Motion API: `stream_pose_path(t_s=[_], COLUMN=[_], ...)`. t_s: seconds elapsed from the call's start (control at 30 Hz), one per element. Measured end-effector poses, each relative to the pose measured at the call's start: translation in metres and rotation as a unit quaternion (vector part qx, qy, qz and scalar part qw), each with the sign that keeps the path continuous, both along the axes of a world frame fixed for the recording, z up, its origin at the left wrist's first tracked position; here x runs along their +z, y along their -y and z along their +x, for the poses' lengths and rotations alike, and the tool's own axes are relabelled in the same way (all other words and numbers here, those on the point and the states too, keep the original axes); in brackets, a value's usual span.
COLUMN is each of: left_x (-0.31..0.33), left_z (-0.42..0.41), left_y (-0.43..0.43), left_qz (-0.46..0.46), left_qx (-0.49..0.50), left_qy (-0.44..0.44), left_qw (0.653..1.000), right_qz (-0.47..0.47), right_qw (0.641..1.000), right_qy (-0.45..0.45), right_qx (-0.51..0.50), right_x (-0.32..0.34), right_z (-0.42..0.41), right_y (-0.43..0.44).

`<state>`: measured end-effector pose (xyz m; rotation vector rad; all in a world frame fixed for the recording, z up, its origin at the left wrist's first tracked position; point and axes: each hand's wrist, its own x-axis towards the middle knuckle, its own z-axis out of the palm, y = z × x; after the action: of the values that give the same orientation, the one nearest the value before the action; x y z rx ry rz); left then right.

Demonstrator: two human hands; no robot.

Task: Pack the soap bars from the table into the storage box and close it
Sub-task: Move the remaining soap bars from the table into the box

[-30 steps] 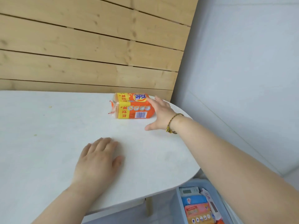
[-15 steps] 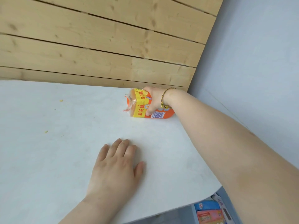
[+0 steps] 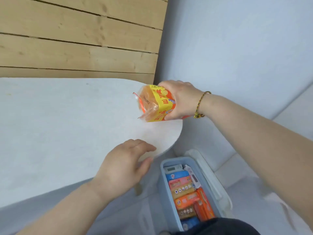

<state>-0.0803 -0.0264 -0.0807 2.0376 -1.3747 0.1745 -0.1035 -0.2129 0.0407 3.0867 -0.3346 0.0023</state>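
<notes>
My right hand (image 3: 181, 99) grips an orange-and-yellow pack of soap bars (image 3: 153, 103) and holds it lifted above the right end of the white table (image 3: 59, 124). My left hand (image 3: 123, 167) hovers with relaxed fingers over the table's near right edge and holds nothing. Below the table's end, on the floor, stands the open blue storage box (image 3: 161, 185), filled with several wrapped soap bars (image 3: 185, 192) in blue, pink and orange. Its white lid (image 3: 210, 180) hangs open along the box's right side.
A wooden plank wall (image 3: 76, 39) runs behind the table. A pale blue wall (image 3: 237, 48) stands to the right. A table leg (image 3: 138, 189) shows just left of the box. Something dark (image 3: 218, 227) covers the box's near end.
My right hand closed on the soap pack and lifted it off the table toward the right edge. My left hand rose from the tabletop. The view swung right and down, showing the box.
</notes>
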Motion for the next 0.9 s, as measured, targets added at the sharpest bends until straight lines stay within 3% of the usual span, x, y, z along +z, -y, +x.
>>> stream_pose_path(t_s=[0.13, 0.27, 0.33, 0.47, 0.6, 0.77, 0.9], left_x=[-0.011, -0.033, -0.051, -0.097, -0.143, -0.176, -0.186], left_z=[-0.031, -0.056, -0.072, -0.088, -0.099, -0.094, -0.085], left_y=[0.031, 0.056, 0.073, 0.096, 0.107, 0.108, 0.113], left_qz=[0.051, 0.091, 0.153, 0.319, 0.411, 0.474, 0.474], left_qx=[-0.093, -0.154, -0.171, -0.141, -0.147, -0.155, -0.151], left_qy=[-0.048, 0.002, -0.009, -0.079, -0.122, -0.107, -0.107], left_qw=[0.993, 0.984, 0.973, 0.934, 0.891, 0.86, 0.861], right_qz=[0.028, 0.049, 0.059, 0.111, 0.197, 0.333, 0.347], right_qw=[0.999, 0.994, 0.991, 0.985, 0.965, 0.918, 0.907], right_qy=[0.002, -0.002, -0.021, -0.073, -0.135, -0.159, -0.202], right_qx=[-0.042, -0.097, -0.119, -0.114, -0.113, -0.144, -0.129], right_x=[-0.012, -0.043, -0.069, -0.137, -0.208, -0.255, -0.276], right_z=[-0.092, -0.158, -0.18, -0.205, -0.219, -0.224, -0.213], right_y=[0.027, 0.058, 0.074, 0.083, 0.072, 0.057, 0.062])
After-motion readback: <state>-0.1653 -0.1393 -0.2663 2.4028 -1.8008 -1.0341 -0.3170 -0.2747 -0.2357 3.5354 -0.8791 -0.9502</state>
